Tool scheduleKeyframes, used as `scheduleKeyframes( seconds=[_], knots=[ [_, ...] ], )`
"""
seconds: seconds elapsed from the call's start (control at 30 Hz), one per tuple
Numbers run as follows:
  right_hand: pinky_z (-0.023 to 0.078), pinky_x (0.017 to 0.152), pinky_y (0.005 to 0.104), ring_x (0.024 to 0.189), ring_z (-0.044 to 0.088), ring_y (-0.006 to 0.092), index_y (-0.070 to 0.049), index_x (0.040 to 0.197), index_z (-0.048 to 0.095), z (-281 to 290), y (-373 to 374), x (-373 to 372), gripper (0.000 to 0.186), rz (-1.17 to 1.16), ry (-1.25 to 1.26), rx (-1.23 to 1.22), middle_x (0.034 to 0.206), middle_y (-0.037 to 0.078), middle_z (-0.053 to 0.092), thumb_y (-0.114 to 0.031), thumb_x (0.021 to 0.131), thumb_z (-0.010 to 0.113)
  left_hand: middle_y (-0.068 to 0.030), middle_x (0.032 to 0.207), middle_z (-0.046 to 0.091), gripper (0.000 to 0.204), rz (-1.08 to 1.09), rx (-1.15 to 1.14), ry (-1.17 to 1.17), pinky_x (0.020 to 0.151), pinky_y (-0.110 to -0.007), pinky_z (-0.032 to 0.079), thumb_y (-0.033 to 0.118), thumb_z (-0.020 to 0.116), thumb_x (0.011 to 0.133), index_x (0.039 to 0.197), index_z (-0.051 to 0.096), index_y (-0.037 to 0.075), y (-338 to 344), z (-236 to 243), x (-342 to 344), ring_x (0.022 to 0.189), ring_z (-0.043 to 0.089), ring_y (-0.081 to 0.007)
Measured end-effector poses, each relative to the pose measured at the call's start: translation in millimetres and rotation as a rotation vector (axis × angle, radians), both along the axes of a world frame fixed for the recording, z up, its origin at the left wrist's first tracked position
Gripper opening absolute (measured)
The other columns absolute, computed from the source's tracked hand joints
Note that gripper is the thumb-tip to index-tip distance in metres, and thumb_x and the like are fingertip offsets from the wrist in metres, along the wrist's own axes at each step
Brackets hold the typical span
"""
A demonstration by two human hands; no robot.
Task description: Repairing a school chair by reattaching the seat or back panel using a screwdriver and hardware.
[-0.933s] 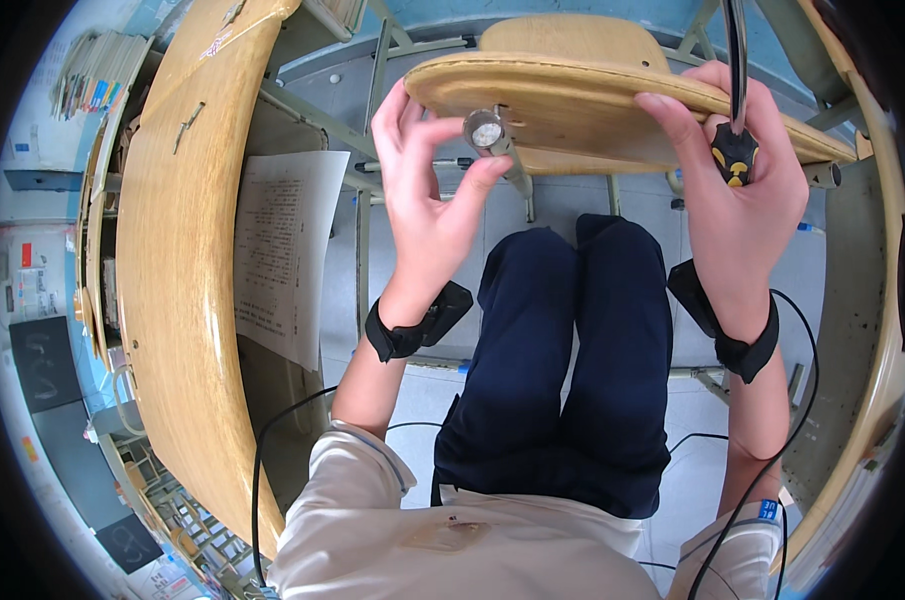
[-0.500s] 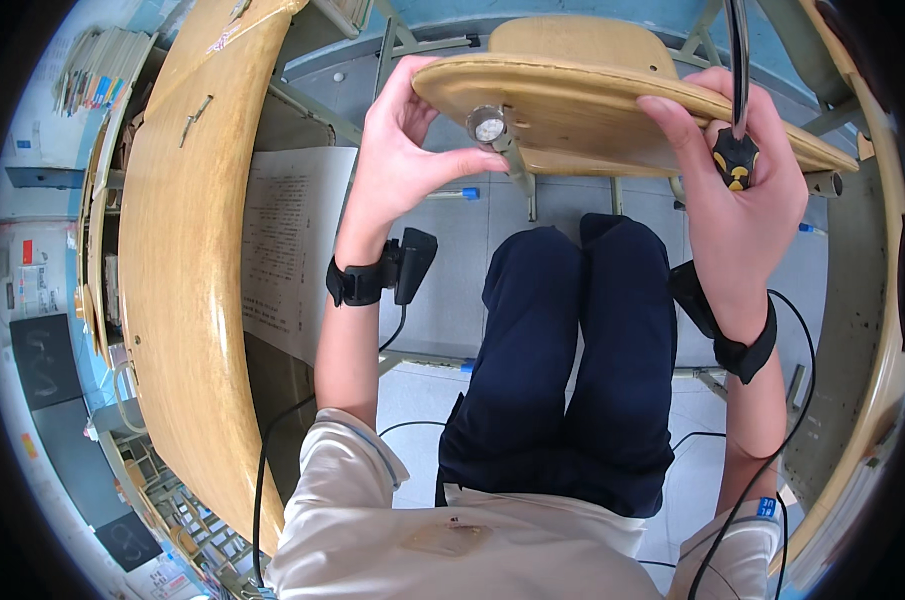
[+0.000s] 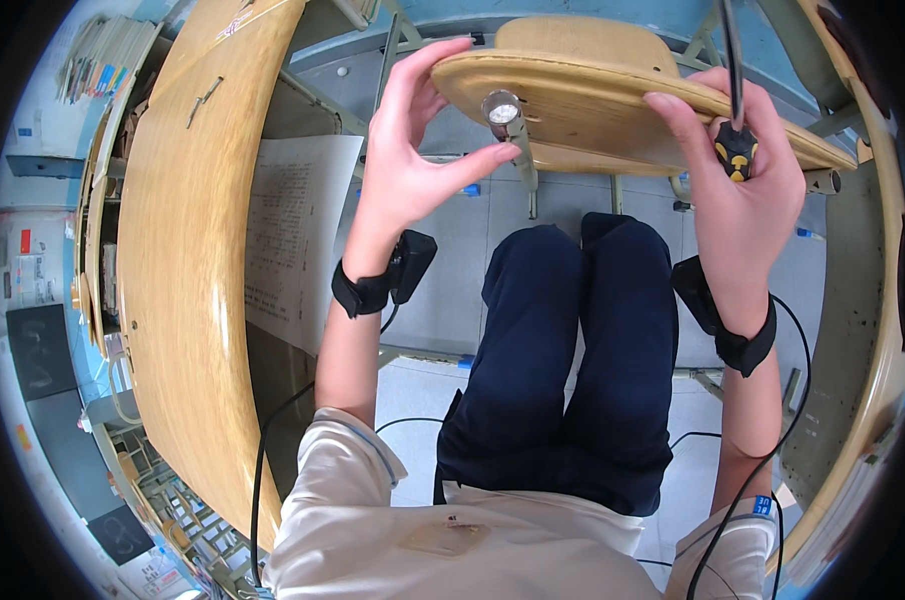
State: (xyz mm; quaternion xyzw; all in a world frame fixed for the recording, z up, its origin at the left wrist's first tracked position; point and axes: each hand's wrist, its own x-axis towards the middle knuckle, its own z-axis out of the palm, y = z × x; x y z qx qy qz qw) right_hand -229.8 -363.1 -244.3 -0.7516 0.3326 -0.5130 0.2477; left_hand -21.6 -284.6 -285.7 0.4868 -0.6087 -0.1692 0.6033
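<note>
Screwdriver (image 3: 734, 150) work is going on at the wooden chair seat (image 3: 592, 95), which the seated person is keeping tipped up in front of the knees (image 3: 572, 270). The right hand (image 3: 737, 190) is wrapping its fingers around the black-and-yellow handle of the tool, thumb pressing on the near edge of the seat; the dark shaft is running up past the board toward the far side. The left hand (image 3: 407, 160) is spread fairly wide, fingers arching over the left end of the seat and the thumb reaching toward the round metal tube end (image 3: 500, 107) just under the board; whether the thumb is actually touching the tube, I cannot tell. No fastener is showing from here, so the tip's seating is hidden.

By the look of it, this is the fastening stage on the seat-to-frame joint. The next move is likely calling for a firm brace from the left hand against the seat while the right one is turning the tool squarely. Left of the seat, a curved wooden desk top (image 3: 187, 250) and a printed sheet (image 3: 292, 230) are sitting idle.
</note>
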Motion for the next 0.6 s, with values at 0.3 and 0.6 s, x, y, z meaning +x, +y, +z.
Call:
scheduleKeyframes(
  seconds=[0.3,0.6],
  knots=[
    [0.025,0.046,0.0135,0.053,0.036,-0.0012,-0.001,0.089,0.062,-8.9,-6.7,0.2,0.015,-0.058,0.062,-0.226,0.065,-0.008,0.048,-0.008,0.078,0.07,-0.0124,0.107,0.048,0.06,0.614,-0.231,-0.302,0.08,-0.033,0.044,0.01,0.079,0.062,0.111,0.046,0.002,12.0,-22.7,-32.5,0.091,0.053,-0.0227],
    [0.02,0.043,0.0152,0.046,0.031,-0.0026,-0.004,0.093,0.064,12.0,0.8,3.6,0.018,-0.081,-0.07,0.073,0.055,-0.009,0.04,-0.012,0.079,0.07,-0.0015,0.065,0.053,0.017,0.721,-0.075,-0.425,0.058,-0.025,0.036,0.004,0.07,0.073,0.076,0.053,0.004,18.4,-9.0,-64.7,0.059,0.048,-0.0122]
  ],
)
